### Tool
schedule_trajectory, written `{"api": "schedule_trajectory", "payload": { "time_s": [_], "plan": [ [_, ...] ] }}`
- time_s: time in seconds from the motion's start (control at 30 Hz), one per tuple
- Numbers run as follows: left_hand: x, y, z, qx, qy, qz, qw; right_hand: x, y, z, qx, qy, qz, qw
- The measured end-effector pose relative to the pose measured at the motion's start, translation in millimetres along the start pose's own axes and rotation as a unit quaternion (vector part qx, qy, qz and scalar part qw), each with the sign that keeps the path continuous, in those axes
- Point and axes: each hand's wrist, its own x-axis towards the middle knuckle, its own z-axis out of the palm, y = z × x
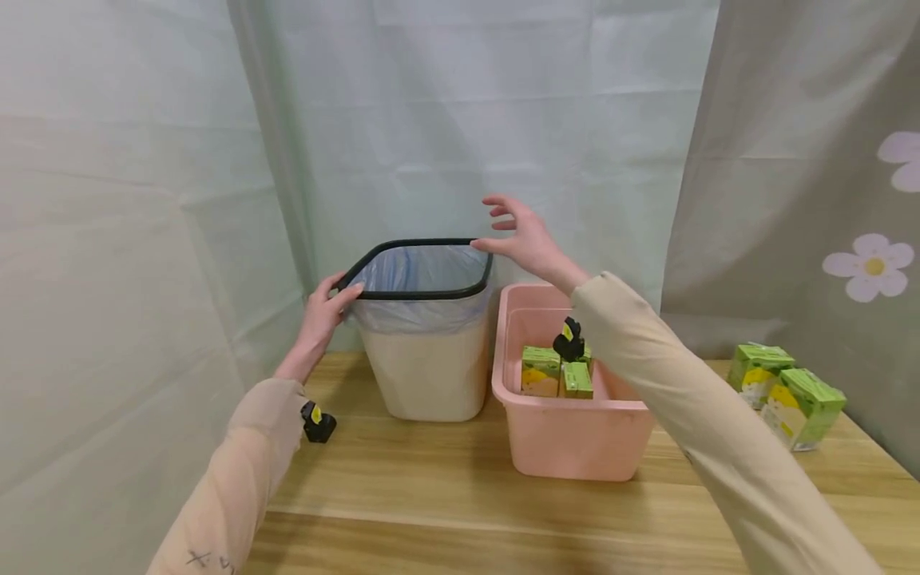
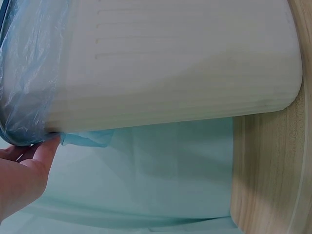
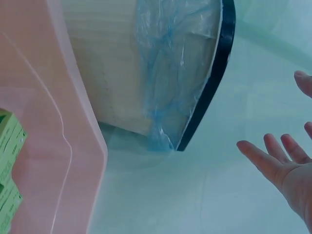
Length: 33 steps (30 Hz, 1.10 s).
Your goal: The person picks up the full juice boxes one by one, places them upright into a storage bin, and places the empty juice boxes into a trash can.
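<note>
A cream trash can (image 1: 427, 375) stands upright on the table, with a black rim (image 1: 438, 295) clamped over a thin, clear bluish bag (image 1: 424, 318). The bag's edge hangs down outside, below the rim. At the can's left corner my left hand (image 1: 319, 315) grips the rim, thumb and fingers around its edge. In the left wrist view that hand (image 2: 24, 175) overlaps the bag's folded edge. My right hand (image 1: 528, 239) hovers over the right back corner, fingers spread and holding nothing. The right wrist view shows this hand (image 3: 287, 178) apart from the rim.
Right of the can, a pink bin (image 1: 575, 439) holds several green boxes (image 1: 539, 371). More green boxes (image 1: 803, 407) stand on the wooden table (image 1: 431, 495) at far right. Curtains (image 1: 503, 120) rise behind and at the left. A black wrist mount (image 1: 318, 423) shows beside the left sleeve.
</note>
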Motion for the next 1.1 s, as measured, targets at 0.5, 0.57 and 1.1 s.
{"api": "schedule_trajectory", "payload": {
  "time_s": [0.5, 0.57, 1.1],
  "plan": [
    [-0.4, -1.1, -1.1, 0.000, -0.007, 0.003, 1.0000, -47, 1, -38.5, 0.068, 0.005, 0.020, 0.997],
    [-0.7, -1.5, -2.0, 0.000, -0.008, 0.001, 1.0000, -56, -5, -41.6, 0.070, 0.008, 0.019, 0.997],
    [-2.8, -1.7, -12.6, 0.004, 0.004, -0.004, 1.0000, -112, 29, -68.5, 0.037, 0.111, 0.013, 0.993]
  ]
}}
